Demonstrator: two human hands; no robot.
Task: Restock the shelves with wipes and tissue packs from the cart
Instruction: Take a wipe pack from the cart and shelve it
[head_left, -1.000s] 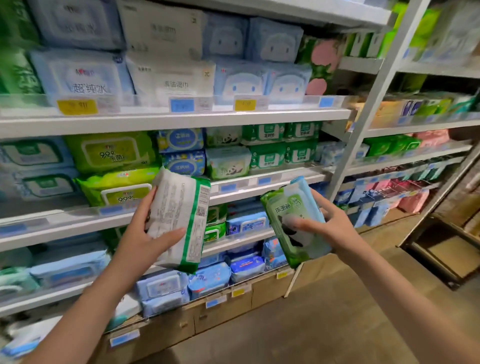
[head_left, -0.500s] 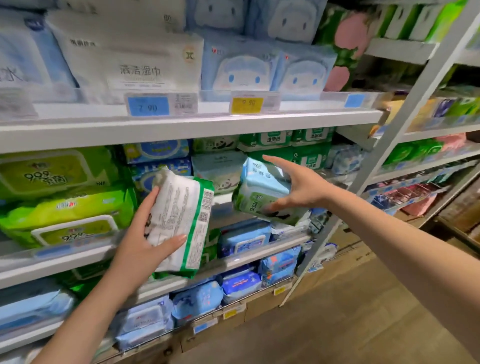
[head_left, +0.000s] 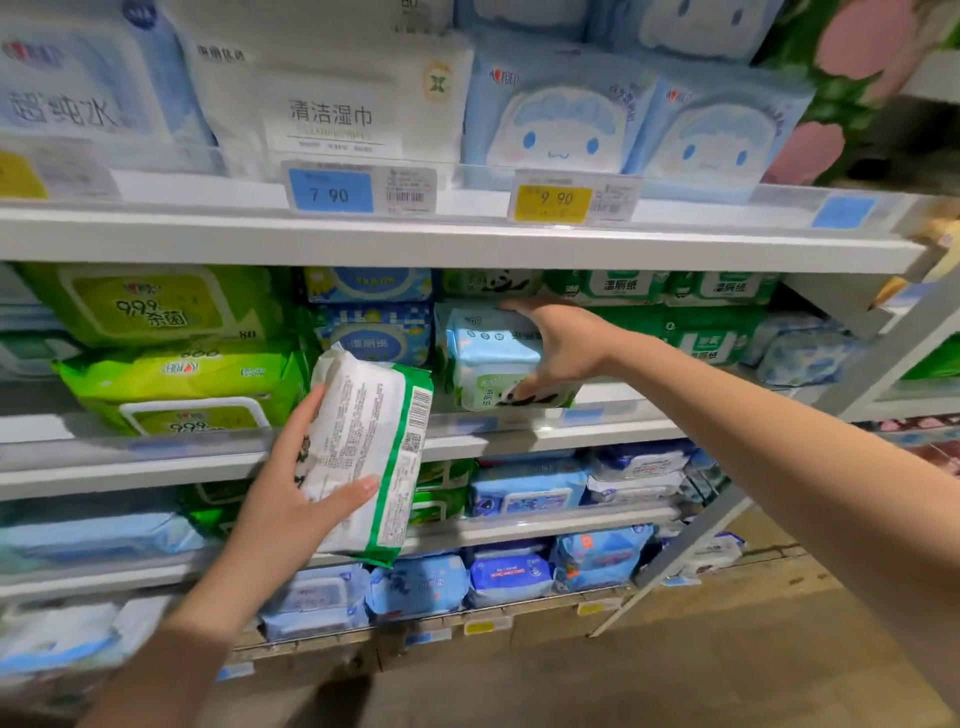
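Note:
My left hand (head_left: 296, 493) grips a white wipes pack with a green edge (head_left: 369, 447), its printed back facing me, held upright in front of the second shelf (head_left: 597, 428). My right hand (head_left: 558, 348) reaches into that shelf and holds a light blue and green panda wipes pack (head_left: 493, 364), which rests on the shelf board beneath another panda pack (head_left: 491, 283). The cart is out of view.
Yellow-green wipes packs (head_left: 171, 374) sit left of the slot, blue packs (head_left: 371, 332) behind my left pack, green packs (head_left: 691, 332) to the right. The upper shelf edge (head_left: 467, 239) carries price tags. Lower shelves hold blue packs (head_left: 524, 493). A shelf upright (head_left: 883, 358) stands at right.
My right hand has pushed the panda pack deeper into the second shelf until it rests on the board. The view has moved closer. My left hand still holds its pack in place.

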